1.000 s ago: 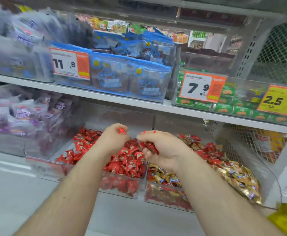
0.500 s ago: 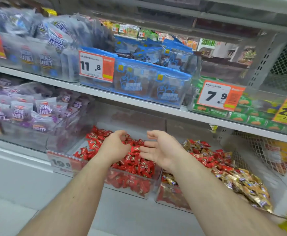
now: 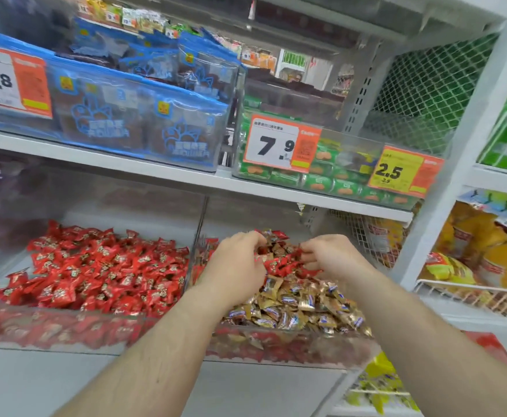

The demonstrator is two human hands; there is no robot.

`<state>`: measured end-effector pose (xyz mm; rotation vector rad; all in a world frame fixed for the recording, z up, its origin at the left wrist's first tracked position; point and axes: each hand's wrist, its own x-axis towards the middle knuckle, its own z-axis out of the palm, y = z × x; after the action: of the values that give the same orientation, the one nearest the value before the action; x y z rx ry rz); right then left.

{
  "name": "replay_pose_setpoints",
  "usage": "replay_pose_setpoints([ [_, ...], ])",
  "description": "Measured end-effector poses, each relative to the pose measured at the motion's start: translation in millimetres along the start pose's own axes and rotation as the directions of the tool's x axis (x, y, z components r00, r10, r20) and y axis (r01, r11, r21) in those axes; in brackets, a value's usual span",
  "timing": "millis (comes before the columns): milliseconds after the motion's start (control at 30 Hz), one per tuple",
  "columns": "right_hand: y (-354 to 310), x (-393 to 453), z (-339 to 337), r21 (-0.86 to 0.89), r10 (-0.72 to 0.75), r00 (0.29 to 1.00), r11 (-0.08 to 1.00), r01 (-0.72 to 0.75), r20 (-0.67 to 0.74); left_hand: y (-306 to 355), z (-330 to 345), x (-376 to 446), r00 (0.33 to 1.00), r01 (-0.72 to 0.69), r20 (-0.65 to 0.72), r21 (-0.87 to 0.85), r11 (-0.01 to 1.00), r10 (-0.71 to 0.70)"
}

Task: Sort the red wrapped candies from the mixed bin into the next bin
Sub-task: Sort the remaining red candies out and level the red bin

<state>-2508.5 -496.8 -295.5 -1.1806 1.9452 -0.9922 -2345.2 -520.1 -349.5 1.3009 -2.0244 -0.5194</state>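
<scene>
Head view looks down on two clear bins side by side on a lower shelf. Both hands work in the mixed bin, the one on the right. The left hand has its fingers curled down into the pile near the bin's back half, pinching among the red wrapped candies there; exactly which candy it holds I cannot tell, since motion blur smears the fingertips. The right hand sits just beside it, fingers likewise curled and pinching at red wrappers. The two hands are near each other but apart, with a cluster of red candies between them. Gold wrapped candies fill the front of the same bin, below both wrists. A clear divider wall separates this bin from the next bin on the left, which holds a heap of red candies only. On the shelf above stand blue pouches, green packets and price tags reading 7.9 and 2.5.
</scene>
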Motion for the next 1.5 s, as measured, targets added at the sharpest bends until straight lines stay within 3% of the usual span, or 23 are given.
replay_pose_setpoints([
  [133, 5.2, 39.6, -6.2, -0.278, -0.003, 0.999, 0.96, 0.017, 0.051, -3.6, 19.1, 10.9, 0.99, 0.065, 0.117, 0.148, 0.987, -0.083],
  [233, -1.8, 58.0, 9.0, -0.592, 0.036, 0.988, 0.804, 0.06, 0.148, -4.8, 22.3, 16.7, 0.983, 0.112, 0.12, 0.207, 0.972, -0.139],
  [300, -6.7, 62.3, 23.8, -0.66, 0.098, 0.969, 0.747, 0.079, 0.227, -5.6, 23.0, 19.0, 0.976, 0.145, 0.126, 0.234, 0.961, -0.178],
  [467, -9.7, 68.2, 52.1, -0.654, 0.119, 0.93, 0.741, 0.149, 0.348, -9.8, 18.7, 18.8, 0.962, 0.214, 0.142, 0.147, 0.966, -0.234],
  [600, -7.5, 63.9, 62.2, -0.584, 0.032, 0.938, 0.789, 0.189, 0.346, -13.3, 9.9, 15.2, 0.96, 0.239, 0.13, 0.087, 0.967, -0.249],
  [700, -4.9, 52.4, 69.0, -0.507, -0.104, 0.903, 0.798, 0.326, 0.416, -15.3, 1.8, 10.4, 0.957, 0.249, 0.138, 0.058, 0.967, -0.255],
  [867, 6.9, 21.1, 55.6, -0.445, -0.124, 0.892, 0.832, 0.332, 0.434, -15.1, -9.2, -1.5, 0.958, 0.229, 0.173, 0.008, 0.973, -0.227],
  [1100, 41.2, 0.4, 16.0, -0.177, -0.212, 0.925, 0.945, 0.276, 0.315, -12.3, -11.5, -12.0, 0.949, 0.178, 0.258, 0.04, 0.983, -0.183],
  [1233, 55.3, -8.3, 2.2, -0.035, -0.296, 0.936, 0.951, 0.308, 0.189, -15.6, -10.8, -12.8, 0.942, 0.157, 0.289, 0.072, 0.985, -0.171],
  [1367, 65.7, -5.1, -1.5, -0.124, -0.368, 0.923, 0.916, 0.381, 0.111, -18.9, -7.5, -12.1, 0.944, 0.117, 0.292, 0.138, 0.983, -0.153],
  [1500, 69.3, -0.5, -1.7, -0.351, -0.372, 0.92, 0.851, 0.391, 0.121, -20.7, -5.8, -9.0, 0.941, 0.126, 0.288, 0.184, 0.975, -0.176],
])
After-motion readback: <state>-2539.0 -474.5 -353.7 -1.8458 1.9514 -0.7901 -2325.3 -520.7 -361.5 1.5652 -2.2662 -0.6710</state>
